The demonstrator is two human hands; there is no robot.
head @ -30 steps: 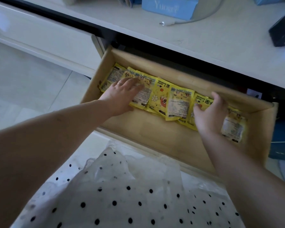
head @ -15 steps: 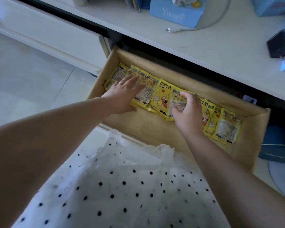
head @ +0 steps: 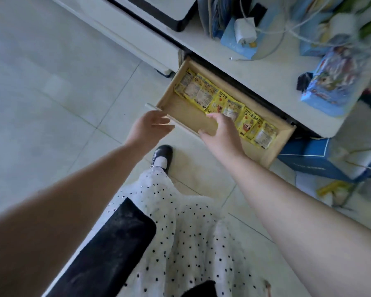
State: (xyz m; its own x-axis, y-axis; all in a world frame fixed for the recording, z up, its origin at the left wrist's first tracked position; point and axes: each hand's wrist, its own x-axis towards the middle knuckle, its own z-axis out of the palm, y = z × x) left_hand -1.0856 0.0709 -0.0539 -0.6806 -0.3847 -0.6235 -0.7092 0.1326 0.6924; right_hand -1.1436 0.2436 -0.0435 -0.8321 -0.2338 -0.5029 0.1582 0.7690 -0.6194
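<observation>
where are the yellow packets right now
In the head view the yellow packets lie in a row along the back wall of the open wooden drawer, right of centre, just beyond the right hand and below the white countertop.

Yellow packets (head: 223, 105) — pale wooden drawer (head: 284, 144)

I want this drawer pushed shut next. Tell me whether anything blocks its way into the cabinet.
Nothing visible does. The yellow packets lie inside the drawer along its back wall, and none seems to stick up above the rim. The left hand and right hand are at its front edge, holding nothing.
</observation>
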